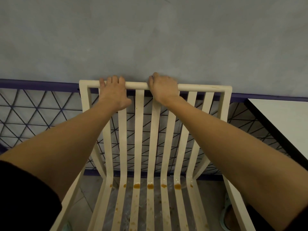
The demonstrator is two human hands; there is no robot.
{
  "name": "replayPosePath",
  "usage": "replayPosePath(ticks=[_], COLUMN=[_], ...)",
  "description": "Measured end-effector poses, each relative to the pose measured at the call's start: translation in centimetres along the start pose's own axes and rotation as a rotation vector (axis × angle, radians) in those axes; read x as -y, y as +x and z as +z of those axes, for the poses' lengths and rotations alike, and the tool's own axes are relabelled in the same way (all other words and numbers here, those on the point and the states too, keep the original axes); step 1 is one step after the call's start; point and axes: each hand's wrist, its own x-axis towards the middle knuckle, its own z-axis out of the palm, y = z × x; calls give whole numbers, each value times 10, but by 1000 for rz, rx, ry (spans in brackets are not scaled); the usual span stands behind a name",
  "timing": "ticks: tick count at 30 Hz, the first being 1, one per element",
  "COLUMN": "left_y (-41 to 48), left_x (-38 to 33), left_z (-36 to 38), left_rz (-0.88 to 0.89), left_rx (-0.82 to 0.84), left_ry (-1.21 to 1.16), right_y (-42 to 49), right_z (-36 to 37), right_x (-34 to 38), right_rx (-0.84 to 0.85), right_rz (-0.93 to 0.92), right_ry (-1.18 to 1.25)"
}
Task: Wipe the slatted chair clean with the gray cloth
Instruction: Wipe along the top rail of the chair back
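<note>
Gripping slatted chair point(139, 130) top rail, my left hand point(113, 92) and right hand point(164, 88) curled over it; wall close behind; smooth cream slats, brown drips.

Pretty dim overall, kind of a flat greenish-gray cast, with no obvious light source in frame. The gray wall point(150, 39) above the chair point(138, 130) is evenly lit and a bit mottled, with no hard shadows or glare on it. The floor under the chair's seat slats goes darker and murkier. Fisheye bending is obvious — the purple rail point(33, 84) left of the chair curves, and the forearms balloon toward the bottom corners. The wet brown spots point(150, 186) at the seat crease catch a faint shine. Focus is soft everywhere, worst at the lower edges.
</note>
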Motion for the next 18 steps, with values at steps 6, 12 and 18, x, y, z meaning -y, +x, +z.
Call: replayPosePath(ticks=[6, 12, 18], left_y=[1, 1, 1], left_x=[-1, 1, 0], left_z=[0, -1, 0], left_rz=[2, -1, -2], left_rx=[14, 18, 23], left_ry=[15, 23, 13], right_y=[-15, 12, 13], right_z=[23, -7, -6], right_x=[8, 4, 4], right_rx=[-248, 73, 85], right_rz=[72, -63, -69], right_ry=[165, -33, -66])
